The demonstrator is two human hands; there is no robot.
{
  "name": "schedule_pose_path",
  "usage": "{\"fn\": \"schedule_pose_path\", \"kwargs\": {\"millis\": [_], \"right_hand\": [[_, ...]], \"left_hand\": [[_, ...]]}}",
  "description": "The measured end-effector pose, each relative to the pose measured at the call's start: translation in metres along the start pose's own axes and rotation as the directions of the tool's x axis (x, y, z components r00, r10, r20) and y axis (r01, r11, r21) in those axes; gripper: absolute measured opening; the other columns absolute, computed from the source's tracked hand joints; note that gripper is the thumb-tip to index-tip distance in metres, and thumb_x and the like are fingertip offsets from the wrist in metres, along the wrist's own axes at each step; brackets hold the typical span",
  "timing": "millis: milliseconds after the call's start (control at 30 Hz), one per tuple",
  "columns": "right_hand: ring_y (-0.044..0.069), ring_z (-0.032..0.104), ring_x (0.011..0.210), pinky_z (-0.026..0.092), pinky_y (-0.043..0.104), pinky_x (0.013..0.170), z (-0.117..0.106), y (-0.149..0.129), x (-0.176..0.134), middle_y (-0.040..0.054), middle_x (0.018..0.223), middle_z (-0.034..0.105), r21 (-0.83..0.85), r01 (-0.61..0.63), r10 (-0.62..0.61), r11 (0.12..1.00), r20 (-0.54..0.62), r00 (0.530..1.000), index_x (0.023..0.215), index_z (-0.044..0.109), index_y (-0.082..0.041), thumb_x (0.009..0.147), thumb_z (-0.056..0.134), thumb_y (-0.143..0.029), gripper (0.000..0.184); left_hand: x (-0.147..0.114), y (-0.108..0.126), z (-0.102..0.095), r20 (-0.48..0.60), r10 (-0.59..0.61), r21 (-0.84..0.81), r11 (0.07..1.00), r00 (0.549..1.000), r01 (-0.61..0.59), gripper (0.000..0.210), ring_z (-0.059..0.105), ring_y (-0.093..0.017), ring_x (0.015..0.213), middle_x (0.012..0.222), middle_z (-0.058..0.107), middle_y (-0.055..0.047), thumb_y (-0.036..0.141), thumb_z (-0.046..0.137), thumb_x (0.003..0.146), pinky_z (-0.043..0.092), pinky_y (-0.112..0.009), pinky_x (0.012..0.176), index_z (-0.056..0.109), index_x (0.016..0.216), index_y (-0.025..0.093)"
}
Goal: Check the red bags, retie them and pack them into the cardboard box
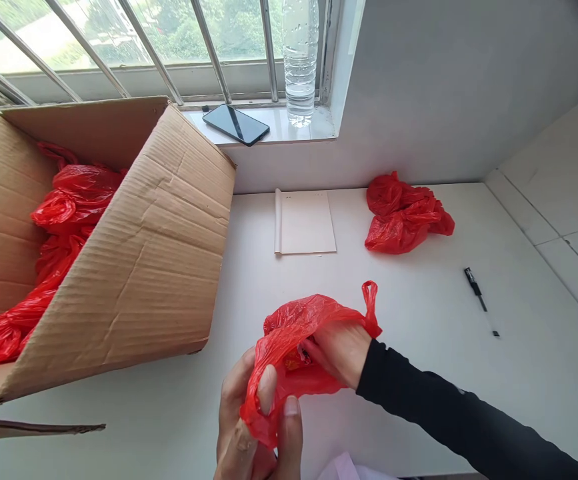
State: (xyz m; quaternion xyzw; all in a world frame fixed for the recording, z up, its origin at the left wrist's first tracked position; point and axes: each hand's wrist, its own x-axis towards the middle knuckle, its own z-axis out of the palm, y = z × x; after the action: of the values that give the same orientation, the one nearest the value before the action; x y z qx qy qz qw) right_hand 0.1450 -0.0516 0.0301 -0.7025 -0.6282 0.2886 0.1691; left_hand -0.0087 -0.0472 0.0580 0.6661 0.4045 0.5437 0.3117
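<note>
In the head view a red plastic bag (313, 310) is held up above the white table, its mouth towards me. My left hand (236, 410) grips the near edge of the bag between thumb and fingers. My right hand (343, 353), below a black sleeve, reaches inside the bag; its fingertips are mostly hidden by the plastic. Beside those fingers, a small shiny red and orange packet (297, 359) shows in the bag. Whether the right fingers hold it I cannot tell.
A cardboard box (159, 247) with several red bags (81, 200) stands at the left. On the table (409, 400) lie a notepad (306, 223), a crumpled red bag (406, 217) and a pen (476, 290). A phone (236, 123) and a water bottle (300, 63) are on the windowsill.
</note>
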Motion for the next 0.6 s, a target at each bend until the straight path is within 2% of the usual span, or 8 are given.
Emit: {"fn": "schedule_pose_path", "kwargs": {"millis": [167, 233, 333, 433, 600], "right_hand": [[0.023, 0.063, 0.084, 0.046, 0.034, 0.075, 0.006, 0.006, -0.003, 0.0040, 0.091, 0.068, 0.152, 0.071, -0.056, 0.986, -0.099, 0.994, 0.085, 0.063, -0.020, 0.091, 0.049, -0.015, 0.016], [0.022, 0.063, 0.080, 0.046, 0.034, 0.074, 0.004, 0.007, -0.007, 0.0028, 0.088, 0.069, 0.167, 0.062, -0.043, 0.984, -0.111, 0.993, 0.083, 0.064, -0.021, 0.094, 0.046, -0.017, 0.022], [0.020, 0.064, 0.085, 0.047, 0.033, 0.079, 0.005, 0.005, -0.011, 0.0013, 0.094, 0.070, 0.184, 0.071, -0.049, 0.980, -0.124, 0.991, 0.081, 0.066, -0.022, 0.093, 0.045, -0.014, 0.025], [0.020, 0.063, 0.084, 0.047, 0.032, 0.079, 0.014, 0.006, -0.013, 0.0020, 0.094, 0.070, 0.182, 0.079, -0.056, 0.980, -0.128, 0.990, 0.087, 0.067, -0.022, 0.092, 0.049, -0.016, 0.020], [0.021, 0.060, 0.075, 0.046, 0.034, 0.072, 0.029, 0.012, -0.013, 0.0045, 0.085, 0.067, 0.146, 0.014, 0.007, 0.989, -0.140, 0.990, 0.090, 0.064, -0.019, 0.092, 0.048, -0.021, 0.017]], "left_hand": [[-0.001, 0.003, 0.002, -0.034, -0.010, 0.002, 1.000, 0.999, 0.011, 0.051, 0.063, -0.020, 0.114, 0.128, 0.067, -0.003, -0.001, 0.071, 0.078, 0.057, -0.031, 0.087, 0.072, 0.118, 0.031], [-0.002, 0.003, 0.003, -0.042, -0.023, -0.002, 1.000, 0.999, 0.023, 0.052, 0.063, -0.020, 0.113, 0.128, 0.067, -0.002, -0.001, 0.072, 0.078, 0.056, -0.031, 0.088, 0.072, 0.119, 0.032], [-0.002, 0.002, 0.003, -0.021, -0.018, -0.003, 1.000, 1.000, 0.018, 0.052, 0.063, -0.020, 0.114, 0.129, 0.067, -0.002, 0.000, 0.071, 0.079, 0.056, -0.031, 0.088, 0.071, 0.120, 0.033], [-0.003, 0.002, 0.002, -0.008, -0.002, 0.005, 1.000, 1.000, 0.002, 0.052, 0.063, -0.020, 0.114, 0.128, 0.067, -0.002, 0.000, 0.072, 0.078, 0.058, -0.032, 0.087, 0.071, 0.120, 0.032], [-0.007, 0.002, 0.000, -0.064, -0.031, 0.011, 0.999, 0.997, 0.032, 0.048, 0.067, -0.022, 0.108, 0.127, 0.068, -0.003, 0.005, 0.075, 0.078, 0.060, -0.038, 0.086, 0.072, 0.118, 0.032]]}}
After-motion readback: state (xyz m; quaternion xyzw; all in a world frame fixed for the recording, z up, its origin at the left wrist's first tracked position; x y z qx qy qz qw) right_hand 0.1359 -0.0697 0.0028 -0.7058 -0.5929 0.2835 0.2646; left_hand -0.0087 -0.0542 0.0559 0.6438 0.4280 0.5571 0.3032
